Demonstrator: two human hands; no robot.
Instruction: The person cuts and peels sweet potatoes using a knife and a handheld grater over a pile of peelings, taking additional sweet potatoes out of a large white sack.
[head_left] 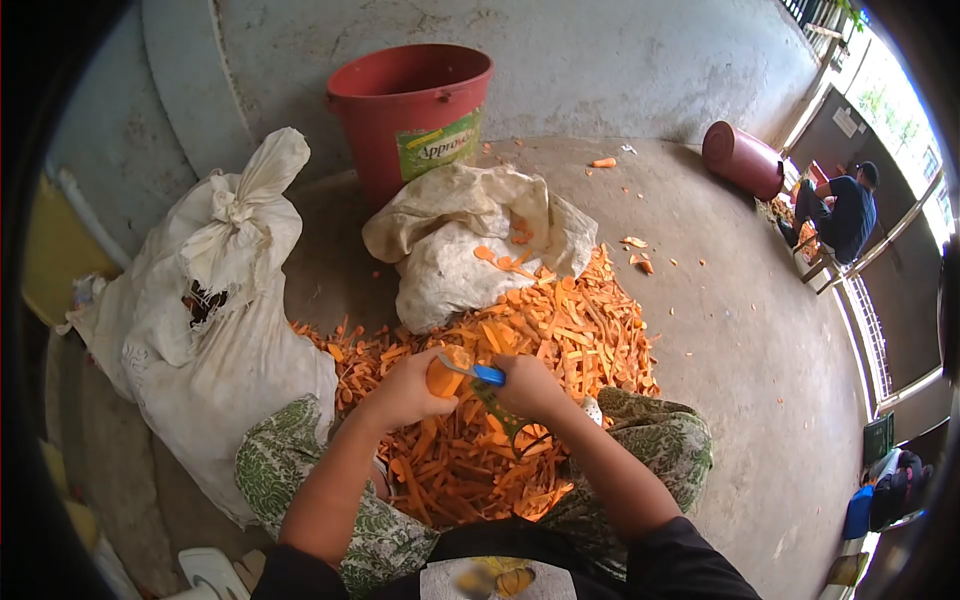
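In my left hand [402,393] I hold a thick piece of carrot [445,378], its cut end facing up. My right hand [532,387] is closed around the blue handle of a small knife [488,375]. The knife's blade lies against the carrot's upper part. Below both hands spreads a large heap of orange carrot strips and slices [560,325], reaching between my legs. A green strip with a dark loop [508,420] hangs just under my right hand; I cannot make out what it is.
A slumped white sack [450,270] lies behind the heap. To the left stands a tied white sack [220,350]. A red bucket [365,130] is near the wall. Far right, a person [850,215] sits by a tipped red barrel [740,160]. Carrot scraps dot the floor [750,350].
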